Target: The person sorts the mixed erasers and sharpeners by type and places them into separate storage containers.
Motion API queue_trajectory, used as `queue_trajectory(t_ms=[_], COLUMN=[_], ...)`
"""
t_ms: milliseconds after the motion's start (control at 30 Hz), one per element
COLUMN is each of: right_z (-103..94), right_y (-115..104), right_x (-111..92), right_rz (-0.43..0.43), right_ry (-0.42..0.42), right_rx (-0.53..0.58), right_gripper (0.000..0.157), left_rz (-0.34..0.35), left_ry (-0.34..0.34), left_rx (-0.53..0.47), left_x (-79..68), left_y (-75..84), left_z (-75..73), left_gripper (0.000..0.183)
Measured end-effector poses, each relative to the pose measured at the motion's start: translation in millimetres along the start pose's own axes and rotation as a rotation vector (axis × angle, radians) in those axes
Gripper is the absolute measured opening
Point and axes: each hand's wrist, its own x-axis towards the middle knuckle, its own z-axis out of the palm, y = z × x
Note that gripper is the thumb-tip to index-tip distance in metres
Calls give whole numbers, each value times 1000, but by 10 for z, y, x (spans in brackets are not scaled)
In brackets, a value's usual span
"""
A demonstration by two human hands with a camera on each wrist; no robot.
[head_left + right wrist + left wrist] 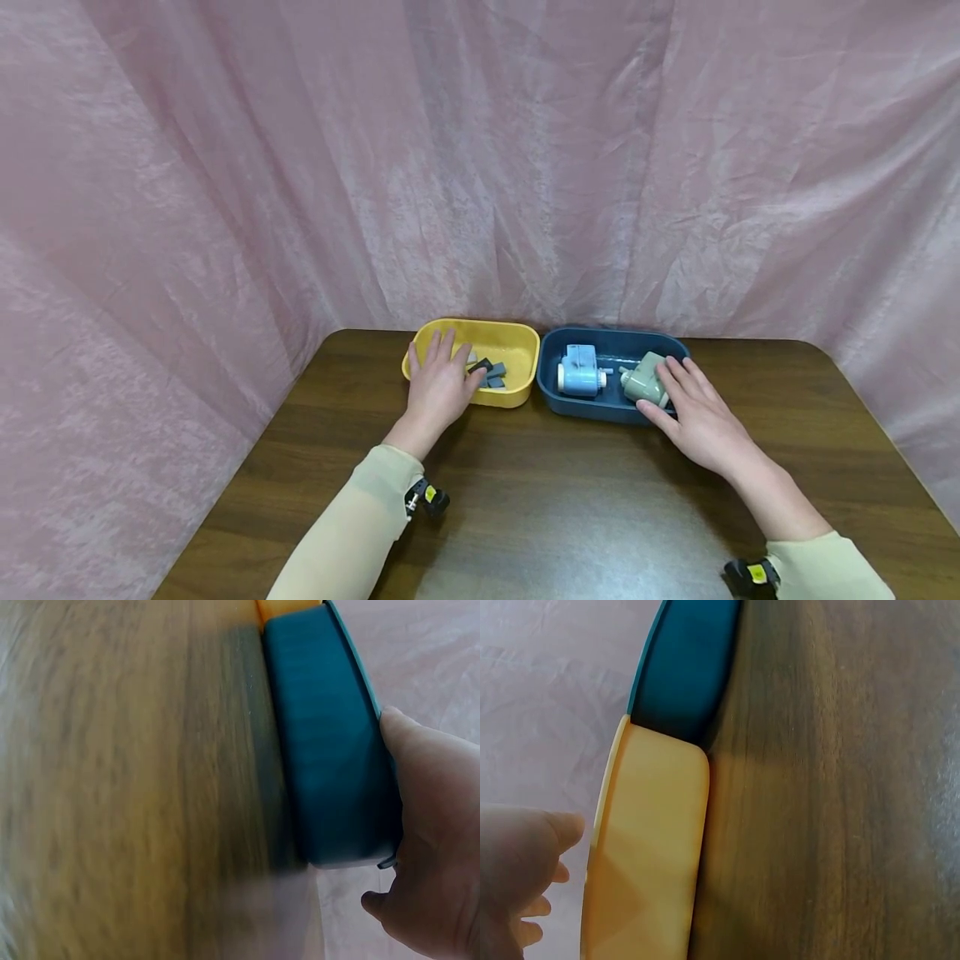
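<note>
My left hand (438, 387) hovers over the left part of a yellow bin (498, 398), fingers spread. Several small flat blocks (495, 372), grey-blue and dark, lie in that bin beside the thumb. In the left wrist view the thumb (568, 829) shows near the bin's rim. My right hand (701, 425) lies over the right end of a dark blue bin (592, 410), its fingers straight; the thumb touches the rim in the right wrist view. Under its fingertips sits a green, rounded thing (643, 379) with a small peg. A light blue boxy thing (580, 371) with white round ends lies to the left.
Both bins stand side by side at the back of a brown wooden table (540, 500). Behind them hangs a pink curtain (510, 167), close to the table's far edge. A small black camera (431, 497) is strapped at each wrist.
</note>
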Motion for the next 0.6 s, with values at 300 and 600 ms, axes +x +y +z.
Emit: queue_trajectory(t_ms=[300,600], right_z=[-55,-22], right_y=[106,163], right_x=[-35,-27], right_rz=[7,-30], right_ry=[-16,6], right_rx=[19,9], right_gripper=[93,89], left_rz=[54,103], left_ry=[-17,-72], left_rx=[28,-22], left_x=[-37,-212], left_y=[181,378], left_z=[27,30], left_gripper=[59,59])
